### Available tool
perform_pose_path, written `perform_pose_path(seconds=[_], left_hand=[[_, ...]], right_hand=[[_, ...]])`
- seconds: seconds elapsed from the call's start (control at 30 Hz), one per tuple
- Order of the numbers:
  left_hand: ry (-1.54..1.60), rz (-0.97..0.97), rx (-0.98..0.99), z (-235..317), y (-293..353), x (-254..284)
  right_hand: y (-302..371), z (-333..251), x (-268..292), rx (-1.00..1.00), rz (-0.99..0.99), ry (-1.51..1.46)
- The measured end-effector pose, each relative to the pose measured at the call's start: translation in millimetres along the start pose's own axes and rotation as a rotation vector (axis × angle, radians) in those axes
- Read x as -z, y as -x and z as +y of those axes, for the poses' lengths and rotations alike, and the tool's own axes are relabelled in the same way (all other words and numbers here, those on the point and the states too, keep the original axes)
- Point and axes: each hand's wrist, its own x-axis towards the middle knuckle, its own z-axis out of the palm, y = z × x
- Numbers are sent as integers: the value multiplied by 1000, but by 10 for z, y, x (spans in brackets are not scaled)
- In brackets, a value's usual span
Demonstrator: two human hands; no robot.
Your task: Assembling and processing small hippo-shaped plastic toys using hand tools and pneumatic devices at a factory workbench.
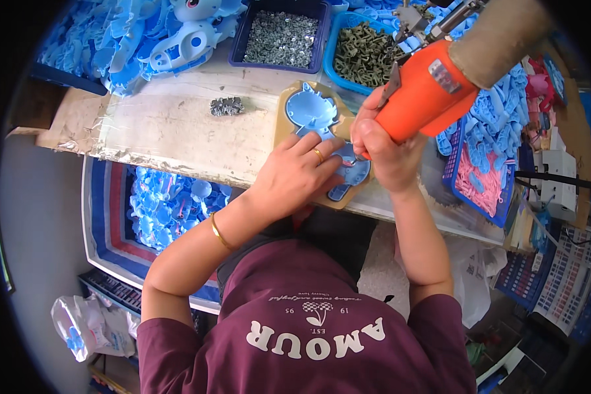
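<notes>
At the frame's centre, the left hand point(300, 172) lies flat, fingers spread, pressing a blue plastic toy shell point(322, 125) into a tan jig point(289, 108) on the bench point(171, 125). The right hand point(384, 148) is clenched around an orange electric screwdriver point(427, 92), tip down on the shell. Trays of screws point(281, 36) and dark green parts point(364, 54) sit upper centre.

The right hand point(384, 148) hides the orange power screwdriver's point(427, 92) tip on the blue part point(315, 111).
</notes>
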Motion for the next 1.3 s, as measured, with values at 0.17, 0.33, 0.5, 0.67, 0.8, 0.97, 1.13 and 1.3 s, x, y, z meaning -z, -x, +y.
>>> perform_pose_path(seconds=[0.17, 0.33, 0.5, 0.67, 0.8, 0.97, 1.13, 1.3], left_hand=[[-21, 4, -7, -2, 8, 0], [-16, 17, -22, -5, 51, 17], [4, 76, 58, -16, 179, 120], [10, 74, 140, 34, 302, 77], [42, 41, 205, 103, 273, 69], [-16, 21, 218, 122, 294, 18], [-8, 8, 247, 129, 306, 11], [-68, -10, 251, 112, 350, 5]], right_hand=[[-3, -56, -46, -50, 52, -88], [-103, -146, 5, -54, -128, -93], [-446, -497, -98, 199, -279, 22], [-504, -929, -149, 356, -210, 404], [-521, -1501, 322, 442, 222, 1057], [-1675, -1426, 294, 505, 168, 471], [-1549, -1629, -4, 257, -125, 327], [-1227, -1296, -350, 219, -127, -252]])
